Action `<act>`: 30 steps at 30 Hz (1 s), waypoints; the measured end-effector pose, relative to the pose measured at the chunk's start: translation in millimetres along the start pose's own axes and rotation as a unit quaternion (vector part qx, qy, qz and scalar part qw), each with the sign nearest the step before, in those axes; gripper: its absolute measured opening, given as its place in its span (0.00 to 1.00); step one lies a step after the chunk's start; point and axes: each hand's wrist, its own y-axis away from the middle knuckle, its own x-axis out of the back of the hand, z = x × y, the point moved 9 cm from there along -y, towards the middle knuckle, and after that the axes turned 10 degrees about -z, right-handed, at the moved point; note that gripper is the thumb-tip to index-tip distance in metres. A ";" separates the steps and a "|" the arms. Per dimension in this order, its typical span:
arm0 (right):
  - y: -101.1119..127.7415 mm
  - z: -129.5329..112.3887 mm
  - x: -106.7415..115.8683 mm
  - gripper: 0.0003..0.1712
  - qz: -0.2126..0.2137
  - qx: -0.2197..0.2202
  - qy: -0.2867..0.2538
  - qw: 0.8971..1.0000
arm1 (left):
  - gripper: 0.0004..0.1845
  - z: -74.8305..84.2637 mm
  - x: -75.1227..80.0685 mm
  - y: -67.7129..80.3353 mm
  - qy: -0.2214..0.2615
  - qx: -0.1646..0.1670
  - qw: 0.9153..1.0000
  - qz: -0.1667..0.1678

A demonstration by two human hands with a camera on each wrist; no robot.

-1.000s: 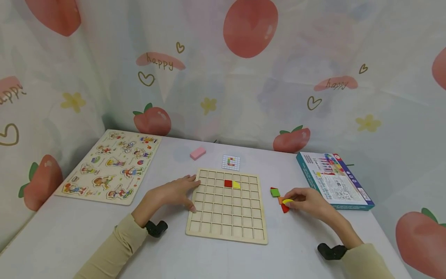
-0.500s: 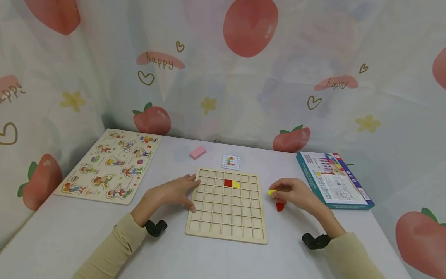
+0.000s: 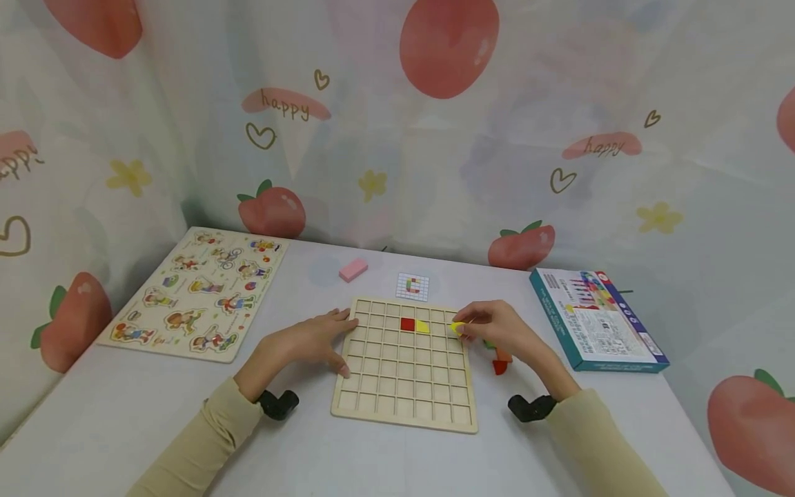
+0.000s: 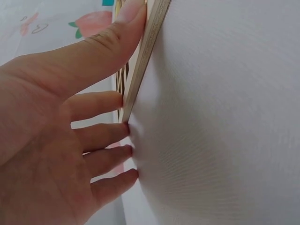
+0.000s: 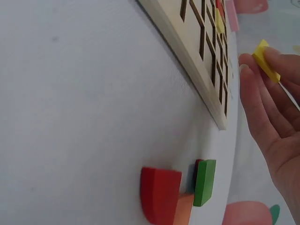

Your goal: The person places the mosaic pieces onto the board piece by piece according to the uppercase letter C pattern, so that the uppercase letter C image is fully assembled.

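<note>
A wooden grid board [image 3: 404,366] lies mid-table. In its second row from the top sit a red square block [image 3: 407,324] and, right beside it, a yellow block [image 3: 422,326]. My left hand [image 3: 313,339] rests at the board's left edge, thumb on the rim and fingers spread, as the left wrist view shows. Over the board's upper right edge, my right hand [image 3: 499,326] pinches a small yellow block [image 5: 266,61] between thumb and fingertips. On the table below that hand lie a red block with a rounded side [image 5: 159,193], an orange block [image 5: 183,209] and a green block [image 5: 205,183].
A small pattern card [image 3: 413,286] and a pink block [image 3: 353,270] lie behind the board. To the left is a picture puzzle board [image 3: 205,293]; to the right, a teal-edged box [image 3: 599,321]. A patterned curtain [image 3: 373,138] stands behind the table.
My right hand has carried the yellow block leftward and away from me, from the loose blocks to the board's upper right edge. The left hand has stayed put.
</note>
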 end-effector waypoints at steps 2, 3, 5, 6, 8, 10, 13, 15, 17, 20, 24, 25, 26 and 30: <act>-5.5 -5.2 -2.0 0.12 -0.008 0.005 -0.004 1.000 | 0.52 -0.3 0.4 -0.3 -0.001 -0.002 1.000 0.000; -8.5 -8.1 -3.3 0.12 -0.013 0.010 -0.007 1.000 | 0.53 -0.4 0.6 -0.4 -0.001 -0.003 1.000 0.000; -14.0 -14.0 -7.0 0.12 -0.019 0.016 -0.015 1.000 | 0.54 -0.5 0.9 -0.5 -0.002 -0.005 1.000 0.000; -16.6 -18.0 -9.2 0.11 -0.021 0.021 -0.017 0.999 | 0.54 -0.5 1.2 -0.5 -0.001 -0.005 1.000 0.000; -22.1 -26.3 -14.0 0.11 -0.028 0.033 -0.018 0.999 | 0.54 -0.7 1.3 -0.4 0.000 -0.007 1.000 0.000; -27.3 -34.2 -18.2 0.10 -0.031 0.041 -0.016 0.999 | 0.54 -0.9 1.4 -0.5 0.001 -0.008 1.000 -0.001; -36.5 -42.7 -23.1 0.09 -0.043 0.054 -0.020 0.997 | 0.54 -2.0 1.2 -1.0 0.003 -0.007 1.000 0.000; -42.3 -46.1 -26.2 0.09 -0.052 0.058 -0.025 0.997 | 0.54 -2.5 0.9 -0.9 0.002 -0.005 1.000 0.000; -47.4 -48.7 -29.3 0.08 -0.060 0.060 -0.027 0.996 | 0.54 -2.7 0.6 -0.4 0.003 -0.003 1.000 0.000; -53.3 -52.9 -33.3 0.09 -0.070 0.062 -0.020 0.995 | 0.54 -2.4 0.3 0.2 0.004 -0.001 1.000 -0.001; -60.7 -57.9 -37.5 0.08 -0.076 0.066 -0.008 0.995 | 0.53 -1.1 0.8 0.5 0.005 -0.004 1.000 -0.001; -62.9 -58.7 -38.8 0.08 -0.077 0.066 -0.004 0.995 | 0.53 -0.7 0.9 0.7 0.005 -0.005 1.000 -0.001; -65.4 -59.1 -40.4 0.08 -0.078 0.066 -0.002 0.995 | 0.53 -0.7 0.8 0.5 0.006 -0.005 1.000 -0.002; -75.7 -62.0 -48.2 0.08 -0.093 0.065 0.006 0.994 | 0.53 -0.4 1.2 0.5 0.010 -0.003 1.000 -0.006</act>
